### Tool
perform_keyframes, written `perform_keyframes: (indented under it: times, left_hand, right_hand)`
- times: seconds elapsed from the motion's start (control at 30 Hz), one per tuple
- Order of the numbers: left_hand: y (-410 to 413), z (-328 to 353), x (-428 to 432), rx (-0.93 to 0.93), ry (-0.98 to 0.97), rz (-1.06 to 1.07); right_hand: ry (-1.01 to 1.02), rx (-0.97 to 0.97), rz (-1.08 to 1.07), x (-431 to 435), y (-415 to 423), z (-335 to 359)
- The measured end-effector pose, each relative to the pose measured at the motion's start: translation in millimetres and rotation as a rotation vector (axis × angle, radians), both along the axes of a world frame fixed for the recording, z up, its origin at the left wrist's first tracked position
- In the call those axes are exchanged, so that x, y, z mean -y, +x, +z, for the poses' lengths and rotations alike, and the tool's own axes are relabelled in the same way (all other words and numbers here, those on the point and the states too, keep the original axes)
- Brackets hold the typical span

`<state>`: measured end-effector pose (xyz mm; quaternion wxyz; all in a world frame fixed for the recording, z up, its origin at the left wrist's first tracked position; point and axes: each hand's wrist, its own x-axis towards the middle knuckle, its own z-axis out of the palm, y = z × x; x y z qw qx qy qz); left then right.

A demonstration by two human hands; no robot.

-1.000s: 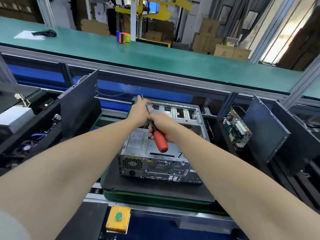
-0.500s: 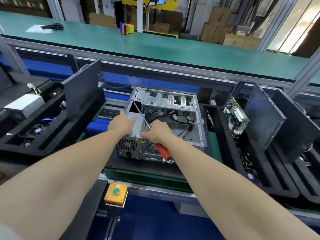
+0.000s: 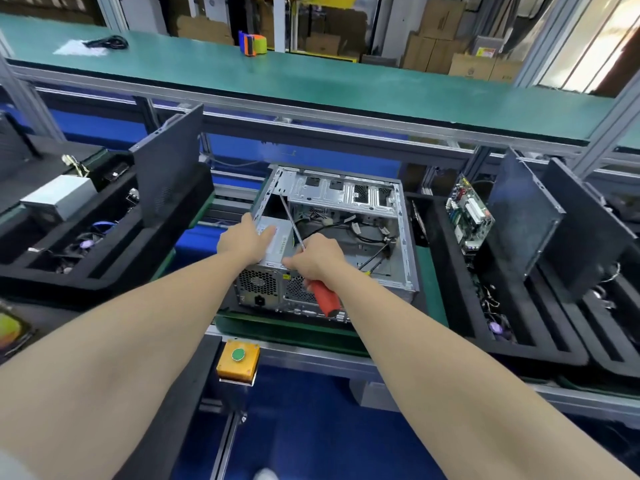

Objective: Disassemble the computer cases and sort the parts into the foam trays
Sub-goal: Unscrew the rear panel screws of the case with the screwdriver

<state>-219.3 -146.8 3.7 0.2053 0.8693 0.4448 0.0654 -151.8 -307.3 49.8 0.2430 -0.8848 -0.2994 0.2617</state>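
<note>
At centre of the green belt, the open silver sheet-metal computer case sits on its dark mat between the left black foam tray and the right black foam tray. It's in the same spot as 1 s ago, only the cam has pulled back and tipped down. The boxy silver power supply is in the case's near-left corner, not out yet.

Main change is the hands. 1 s ago both were up at the case's far rim w/ the driver tip poking over it, and now they've drawn back to the near-left corner.
- Left hand lies flat on top of the power supply, fingers fairly straight, gripping nothing.
- Right hand is wrapped round the red-handled screwdriver. The handle points toward the person and the shaft angles up and away, tip not on any screw. Its fingertips touch the supply's near top edge.

Reads as screw work done or paused — next is prob working the supply loose and lifting it to a tray. The left tray already holds a similar silver box. Can't tell whether the cables inside are unplugged yet.
</note>
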Motion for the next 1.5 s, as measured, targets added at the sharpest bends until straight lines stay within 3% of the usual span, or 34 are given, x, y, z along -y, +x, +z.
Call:
perform_keyframes:
  times: [0.17,0.43,0.57,0.73,0.97,1.17,1.33,1.5]
  left_hand:
    - [-12.4,4.0,11.8,0.073,-0.061,0.045]
    - [-56.7,14.6,27.5,0.411,-0.235,0.267]
    - [-78.6,31.6,32.2,0.588,-0.231,0.326]
    - [-100.7,38.8,35.3,0.819,-0.911,0.244]
    - [-121.3,-7.5,36.2,0.897,-1.015,0.293]
    - [-135.5,-46.4,49.1,0.752,-1.035,0.173]
    - [-128.6,-57.7,66.7,0.653,-1.126,0.024]
    - [-114.6,-53.2,78.3,0.637,-1.178,-0.096]
  right_hand:
    - [0.065,0.002,-0.038,9.3,-11.6,0.7]
    - [0.437,0.114,-0.190,1.9,-67.2,-1.6]
    - [0.559,-0.018,-0.203,-6.7,-98.8,-0.3]
    - [0.522,-0.397,-0.147,-6.7,-136.2,-13.8]
    - [0.304,-0.551,-0.192,11.4,-162.4,-49.5]
    - [0.149,-0.633,-0.264,31.6,-186.3,-66.8]
    - [0.138,-0.732,-0.383,47.4,-196.0,-67.1]
    - [0.253,-0.776,-0.494,59.9,-196.1,-72.1]
